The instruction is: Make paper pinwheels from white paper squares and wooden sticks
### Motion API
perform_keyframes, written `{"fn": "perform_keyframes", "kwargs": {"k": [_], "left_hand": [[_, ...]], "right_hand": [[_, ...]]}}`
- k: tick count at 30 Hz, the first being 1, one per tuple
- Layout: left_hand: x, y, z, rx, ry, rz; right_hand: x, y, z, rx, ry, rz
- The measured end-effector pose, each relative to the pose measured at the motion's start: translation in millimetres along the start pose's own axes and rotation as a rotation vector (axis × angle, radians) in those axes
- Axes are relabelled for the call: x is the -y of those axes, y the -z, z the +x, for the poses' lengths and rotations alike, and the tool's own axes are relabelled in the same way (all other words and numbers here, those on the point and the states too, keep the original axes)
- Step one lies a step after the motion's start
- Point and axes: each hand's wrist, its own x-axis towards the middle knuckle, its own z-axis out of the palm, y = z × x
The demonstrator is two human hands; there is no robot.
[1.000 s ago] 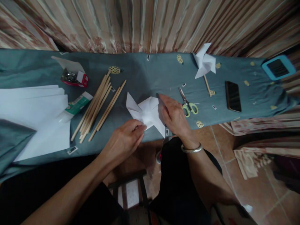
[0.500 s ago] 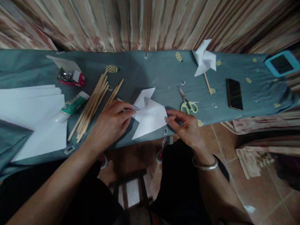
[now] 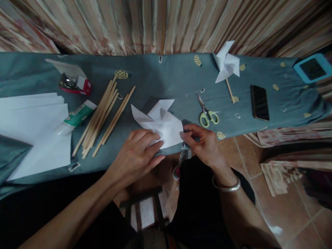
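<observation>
A white paper pinwheel with folded blades lies on the cloth before me. At its right edge, my right hand pinches the paper between thumb and fingers. My left hand is over the lower left of the pinwheel, fingers stretched out and thumb apart, fingertips at the paper. It covers the lower blade. To the right lie scissors with green handles. Farther back is another paper pinwheel on a wooden stick.
Wooden sticks lie left of my hands, beside a green-and-white tube and white paper sheets. An open red box holds small metal pieces. A phone and a blue-framed device lie right. Curtains hang behind.
My left hand has let go of the pinwheel's left blade and moved down and right to its lower blade. The right hand still pinches the right edge.
</observation>
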Motion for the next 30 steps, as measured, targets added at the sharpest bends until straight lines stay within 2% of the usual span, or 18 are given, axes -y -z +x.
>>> {"fn": "perform_keyframes", "kwargs": {"k": [8,11,16,19,23,26,30], "left_hand": [[-1.2,-9.6,-2.2,0.032,-0.011,0.064],[-1.7,-10.7,-2.0,0.053,0.005,0.067],[-5.1,-9.1,-0.1,0.096,0.030,0.070],[-4.9,-7.7,0.1,0.065,0.022,0.062],[-2.4,-8.3,-1.8,0.025,0.043,0.038],[-1.3,-9.9,-3.2,0.012,0.047,0.019],[-1.7,-10.7,-4.1,0.007,0.047,0.013]], "right_hand": [[6.7,-3.0,-5.3,0.090,0.030,-0.023],[5.9,-0.7,-5.3,0.085,0.039,-0.037],[5.5,8.2,-4.8,-0.083,0.102,-0.208],[4.1,11.5,-4.6,-0.182,0.208,-0.215],[1.2,9.0,-2.3,-0.075,0.369,-0.086],[1.7,2.7,1.9,0.010,0.375,0.004],[6.6,-5.8,11.3,0.034,0.360,0.062]]}}
